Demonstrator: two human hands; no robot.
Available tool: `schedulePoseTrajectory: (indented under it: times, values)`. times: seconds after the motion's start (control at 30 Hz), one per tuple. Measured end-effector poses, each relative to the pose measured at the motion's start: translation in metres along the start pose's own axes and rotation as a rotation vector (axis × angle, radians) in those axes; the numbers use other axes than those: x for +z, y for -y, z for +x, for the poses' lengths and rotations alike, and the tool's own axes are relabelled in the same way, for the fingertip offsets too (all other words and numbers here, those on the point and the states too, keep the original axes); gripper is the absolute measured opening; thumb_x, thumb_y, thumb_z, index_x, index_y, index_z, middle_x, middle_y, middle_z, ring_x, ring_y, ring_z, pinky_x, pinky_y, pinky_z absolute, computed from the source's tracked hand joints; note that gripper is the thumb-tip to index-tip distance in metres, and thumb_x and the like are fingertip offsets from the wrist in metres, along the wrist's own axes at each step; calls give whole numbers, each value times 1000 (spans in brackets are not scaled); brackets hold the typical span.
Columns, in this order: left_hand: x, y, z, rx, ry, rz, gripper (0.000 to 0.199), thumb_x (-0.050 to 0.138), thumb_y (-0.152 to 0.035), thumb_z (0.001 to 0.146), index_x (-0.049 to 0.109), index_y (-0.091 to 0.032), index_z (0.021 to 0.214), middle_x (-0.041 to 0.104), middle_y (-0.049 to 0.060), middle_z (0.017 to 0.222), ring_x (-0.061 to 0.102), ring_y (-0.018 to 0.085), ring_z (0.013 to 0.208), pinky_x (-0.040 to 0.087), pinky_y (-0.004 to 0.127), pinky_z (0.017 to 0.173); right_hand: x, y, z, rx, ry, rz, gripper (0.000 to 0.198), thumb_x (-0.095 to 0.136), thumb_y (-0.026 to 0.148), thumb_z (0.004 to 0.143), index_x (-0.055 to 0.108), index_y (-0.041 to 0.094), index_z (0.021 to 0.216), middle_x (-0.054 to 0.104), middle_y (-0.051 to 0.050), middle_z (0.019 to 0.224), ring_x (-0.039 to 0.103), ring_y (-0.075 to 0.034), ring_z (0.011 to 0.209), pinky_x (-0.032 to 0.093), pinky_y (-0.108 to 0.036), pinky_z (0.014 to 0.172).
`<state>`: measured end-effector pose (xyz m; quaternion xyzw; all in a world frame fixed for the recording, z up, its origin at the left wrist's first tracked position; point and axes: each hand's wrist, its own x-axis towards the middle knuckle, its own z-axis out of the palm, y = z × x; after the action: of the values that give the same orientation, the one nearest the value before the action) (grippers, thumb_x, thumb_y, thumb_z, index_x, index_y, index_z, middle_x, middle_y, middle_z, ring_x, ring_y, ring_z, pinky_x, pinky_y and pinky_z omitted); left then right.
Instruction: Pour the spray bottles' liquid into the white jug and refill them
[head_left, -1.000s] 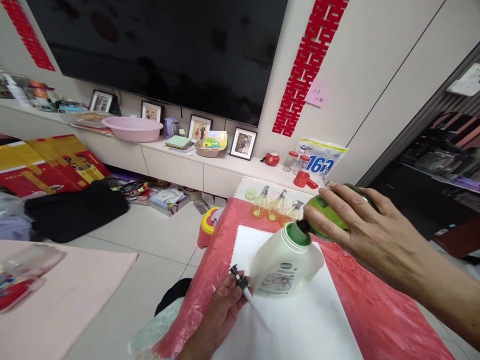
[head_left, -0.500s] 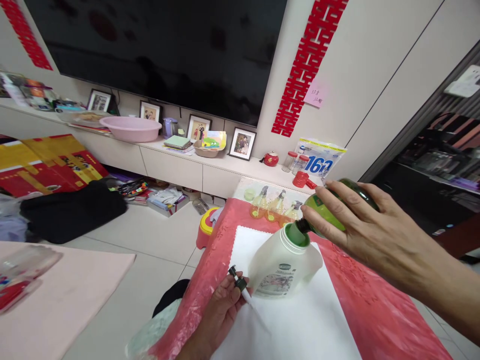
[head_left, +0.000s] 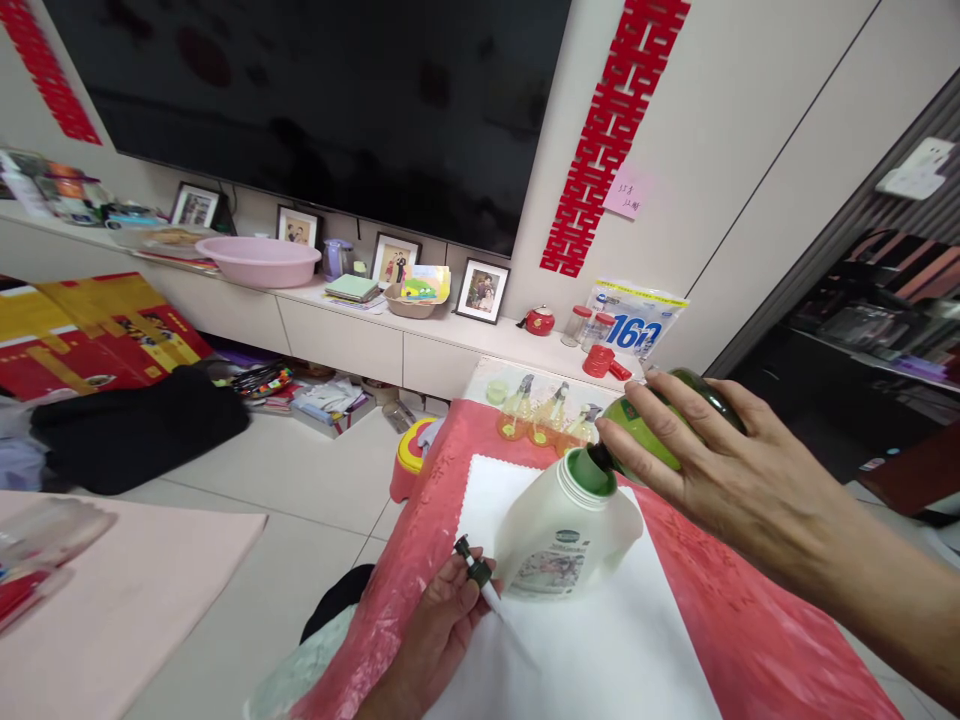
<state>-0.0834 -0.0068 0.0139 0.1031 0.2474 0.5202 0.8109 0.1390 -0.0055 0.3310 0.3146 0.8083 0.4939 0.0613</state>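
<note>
My right hand [head_left: 697, 440] grips a green bottle [head_left: 649, 430], tipped on its side with its dark neck at the mouth of a large white jug [head_left: 551, 540]. The jug stands upright and uncapped on a white sheet [head_left: 592, 650], its opening green inside. Between the thumb and fingers of my left hand [head_left: 450, 610] is a dark pump head [head_left: 475, 568] with a pale dip tube slanting down to the right. This hand is just left of the jug's base; whether it touches the jug I cannot tell.
Several amber spray bottles [head_left: 551, 420] stand behind the jug on the red-covered table [head_left: 750, 570]. Beyond is a long white cabinet [head_left: 337, 330] with a pink basin [head_left: 259, 262], picture frames and jars. A red and yellow stool [head_left: 409, 460] stands on the floor left of the table.
The view has shifted slightly. The green bottle stays tipped at the jug's mouth, and my left hand still holds the pump head. Little else differs.
</note>
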Motion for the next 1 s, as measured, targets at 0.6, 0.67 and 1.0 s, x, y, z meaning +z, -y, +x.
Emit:
schedulePoseTrajectory:
  times: [0.6, 0.67, 1.0]
  values:
    - [18, -21, -10, 66, -22, -46, 44, 91, -18, 70, 67, -18, 108, 80, 5, 98, 77, 17, 86, 61, 28, 86, 17, 80, -135, 779, 275, 1109, 79, 61, 71, 88, 38, 33, 153, 53, -5, 139, 63, -28, 113, 64, -31, 77]
    - [29, -34, -15, 105, -34, -65, 42, 90, -17, 72, 67, -18, 107, 80, 4, 97, 77, 16, 86, 62, 27, 86, 16, 111, -144, 730, 301, 1121, 74, 60, 65, 90, 37, 33, 153, 51, -5, 141, 62, -27, 116, 64, -32, 79]
    - [63, -64, -34, 269, -46, -18, 39, 91, -15, 69, 69, -22, 101, 79, -2, 94, 78, 15, 87, 62, 26, 87, 26, 199, -108, 709, 306, 1103, 74, 50, 38, 88, 23, 30, 156, 41, -7, 146, 48, -27, 128, 56, -51, 98]
